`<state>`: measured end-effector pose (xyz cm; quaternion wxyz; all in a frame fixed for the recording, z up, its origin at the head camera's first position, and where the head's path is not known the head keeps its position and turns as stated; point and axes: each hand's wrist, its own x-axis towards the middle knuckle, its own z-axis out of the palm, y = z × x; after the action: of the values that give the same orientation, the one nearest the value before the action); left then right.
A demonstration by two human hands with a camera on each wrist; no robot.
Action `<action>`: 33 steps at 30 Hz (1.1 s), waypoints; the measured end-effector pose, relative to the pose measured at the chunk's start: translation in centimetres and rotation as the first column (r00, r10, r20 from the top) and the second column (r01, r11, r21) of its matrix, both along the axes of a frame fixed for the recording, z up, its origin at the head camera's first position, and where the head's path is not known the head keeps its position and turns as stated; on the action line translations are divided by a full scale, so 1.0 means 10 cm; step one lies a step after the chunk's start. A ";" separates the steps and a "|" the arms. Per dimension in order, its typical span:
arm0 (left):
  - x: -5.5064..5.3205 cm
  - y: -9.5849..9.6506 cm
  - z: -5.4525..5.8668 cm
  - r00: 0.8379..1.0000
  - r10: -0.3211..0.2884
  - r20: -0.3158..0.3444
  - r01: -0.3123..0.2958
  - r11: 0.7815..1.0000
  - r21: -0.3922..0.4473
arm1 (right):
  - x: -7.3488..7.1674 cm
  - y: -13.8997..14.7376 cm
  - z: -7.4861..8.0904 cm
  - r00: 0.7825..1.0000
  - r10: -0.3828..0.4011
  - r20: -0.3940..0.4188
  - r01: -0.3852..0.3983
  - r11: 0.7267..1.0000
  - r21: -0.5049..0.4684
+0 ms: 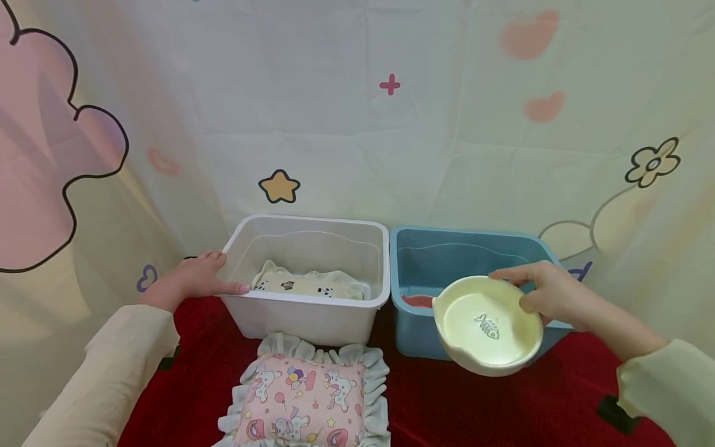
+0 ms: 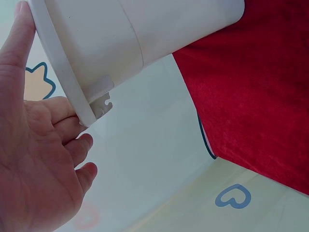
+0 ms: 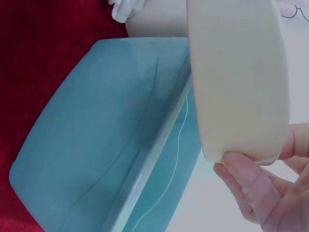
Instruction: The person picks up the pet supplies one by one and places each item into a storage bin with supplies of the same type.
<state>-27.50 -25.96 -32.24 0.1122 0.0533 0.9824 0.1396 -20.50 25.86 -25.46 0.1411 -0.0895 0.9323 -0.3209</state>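
Observation:
A cream pet bowl (image 1: 481, 329) with a fishbone mark inside is tilted toward the head camera. My right hand (image 1: 550, 292) pinches its rim, and the bowl hangs over the front edge of the blue bin (image 1: 427, 335). In the right wrist view, the thumb presses the bowl's outer side (image 3: 239, 82). My left hand (image 1: 201, 277) rests on the near left corner of the white bin (image 1: 301, 320), thumb along the front rim. Inside the white bin lies a cream frilled cloth item (image 1: 304, 282) with dark prints. A red thing (image 1: 418, 300) shows partly in the blue bin, its rest hidden.
A pink unicorn-print cushion (image 1: 304, 397) with white ruffles lies in front of the white bin. Both bins stand side by side on a red cloth (image 1: 447, 403). A printed curtain (image 1: 424, 161) hangs right behind them.

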 end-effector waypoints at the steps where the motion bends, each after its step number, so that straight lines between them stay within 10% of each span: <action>1: 0.00 0.00 0.00 1.000 0.000 -0.001 0.000 1.000 -0.001 | -0.01 0.00 0.00 1.000 -0.004 0.001 0.004 1.000 0.003; 33: -0.01 -0.01 -0.02 1.000 -0.003 -0.012 0.003 1.000 0.002 | -0.16 0.10 0.15 0.999 0.007 -0.053 -0.004 0.998 0.061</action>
<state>-27.60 -26.05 -32.46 0.1064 0.0556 0.9829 0.1400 -22.12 26.82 -23.97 0.1198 -0.0962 0.9447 -0.2897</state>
